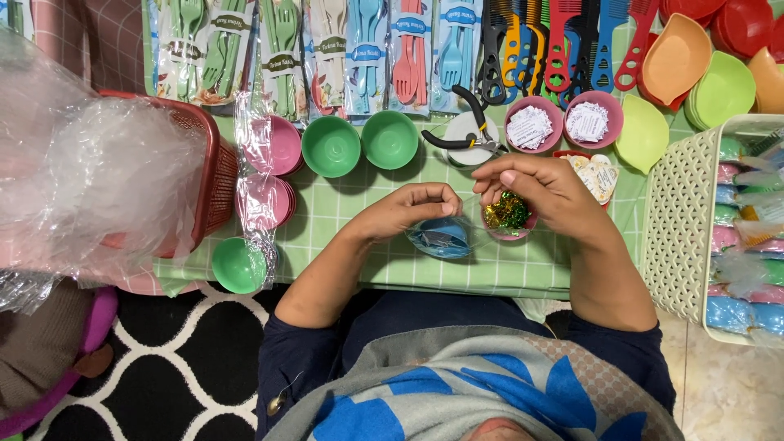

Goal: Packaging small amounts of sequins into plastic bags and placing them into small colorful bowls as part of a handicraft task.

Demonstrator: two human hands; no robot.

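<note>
I see a low table covered by a pale green checked cloth (343, 208). Along its far edge lie packets of plastic cutlery (327, 57) and a row of coloured plastic combs (563, 45). In front of them stand two green plastic bowls (359, 143), stacked pink plastic bowls in clear wrap (273, 171), and black-handled pliers (465, 122) (resting on a round white lid). At the left edge sits a red plastic mesh basket (216, 175), at the right edge a cream lattice plastic basket (682, 237). Leaf-shaped plastic dishes (702, 73) fill the far right corner.
</note>
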